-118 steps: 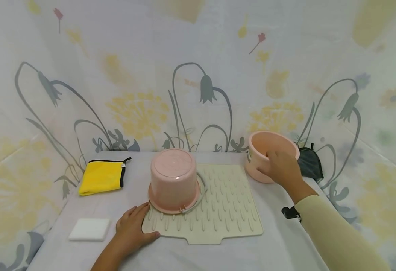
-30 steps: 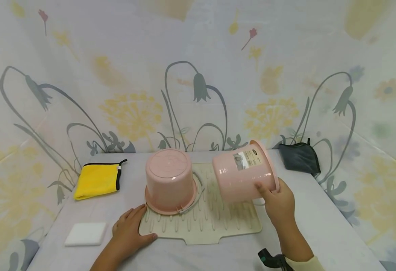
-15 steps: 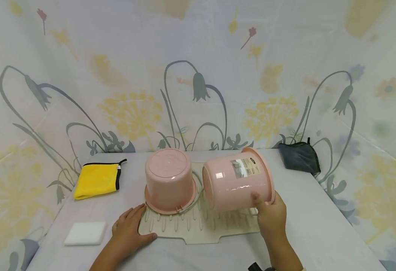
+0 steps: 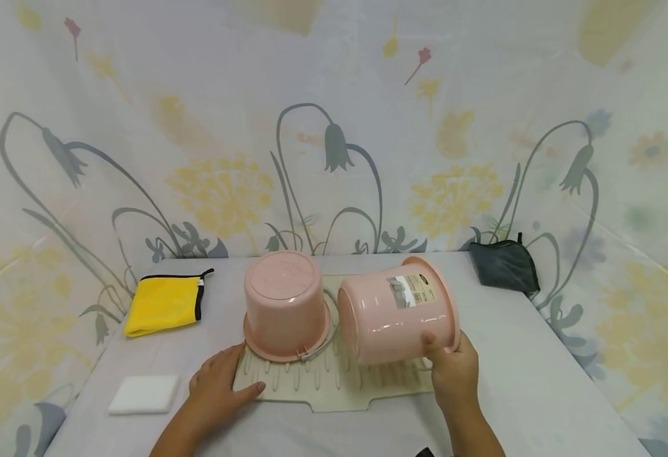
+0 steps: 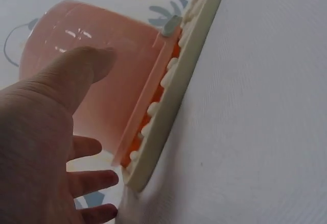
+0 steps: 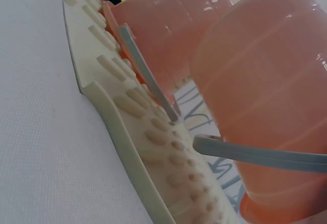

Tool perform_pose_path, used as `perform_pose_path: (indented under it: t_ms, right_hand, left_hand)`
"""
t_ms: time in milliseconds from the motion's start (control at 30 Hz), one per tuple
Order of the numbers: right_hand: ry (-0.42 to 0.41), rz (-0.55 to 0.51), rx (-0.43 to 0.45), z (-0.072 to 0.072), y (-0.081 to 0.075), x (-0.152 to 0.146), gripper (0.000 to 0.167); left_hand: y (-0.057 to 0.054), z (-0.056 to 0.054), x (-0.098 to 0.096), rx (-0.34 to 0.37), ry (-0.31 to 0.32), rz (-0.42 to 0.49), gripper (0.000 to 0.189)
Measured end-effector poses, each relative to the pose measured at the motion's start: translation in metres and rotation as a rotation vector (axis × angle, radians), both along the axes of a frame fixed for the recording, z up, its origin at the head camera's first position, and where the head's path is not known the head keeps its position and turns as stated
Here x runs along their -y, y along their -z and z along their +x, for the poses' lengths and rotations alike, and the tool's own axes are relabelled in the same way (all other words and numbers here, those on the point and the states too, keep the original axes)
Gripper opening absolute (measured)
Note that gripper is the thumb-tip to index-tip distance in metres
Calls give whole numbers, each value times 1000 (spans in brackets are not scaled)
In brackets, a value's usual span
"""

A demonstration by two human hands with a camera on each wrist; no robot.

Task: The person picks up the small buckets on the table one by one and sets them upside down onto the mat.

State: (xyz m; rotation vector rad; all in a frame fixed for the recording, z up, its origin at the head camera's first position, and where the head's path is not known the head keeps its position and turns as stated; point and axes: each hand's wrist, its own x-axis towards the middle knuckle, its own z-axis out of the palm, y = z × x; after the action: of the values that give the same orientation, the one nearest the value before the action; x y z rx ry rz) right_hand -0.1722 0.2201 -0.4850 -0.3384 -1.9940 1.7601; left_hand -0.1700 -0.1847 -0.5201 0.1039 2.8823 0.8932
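My right hand point(image 4: 456, 374) grips the rim of a pink bucket point(image 4: 387, 330), thumb on its outer wall. This bucket is tipped on its side above the drying mat point(image 4: 339, 397), its base pointing left and its mouth to the right. Its grey handle point(image 6: 265, 155) hangs across it in the right wrist view. A second pink bucket point(image 4: 285, 317) stands upside down on the mat's left half, its grey handle lying around the rim. At the mat's left edge rests my left hand point(image 4: 216, 387), fingers spread and thumb apart, holding nothing.
On the white table, a folded yellow cloth point(image 4: 165, 304) lies at the back left, with a white sponge block point(image 4: 144, 393) in front of it. A dark grey pouch or folded cloth point(image 4: 505, 265) lies at the back right. A patterned curtain point(image 4: 334, 127) rises behind.
The right-hand bucket stood upright right of the mat; my right hand has lifted it, tipped it over and brought it left over the mat, slightly lower lately. My left hand has stayed at the edge.
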Motion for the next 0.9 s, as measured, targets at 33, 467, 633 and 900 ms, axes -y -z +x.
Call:
perform_pose_path:
  t_ms: [33,467,633,900]
  right_hand:
    - [0,0,-1,0,1,0,44]
    - [-18,-86,-26,6,3,0,41]
    - [-34,-123,-48,6,1,2,41]
    - [-52,-157,-82,7,-2,3,39]
  left_hand:
    - [-3,0,-1,-11,-4,-3,95]
    - [-55,16,-44,-220,85,477,73]
    - [-68,10,-71,-237,179,627,82]
    - [-76,5,-124,-275,301,539,111]
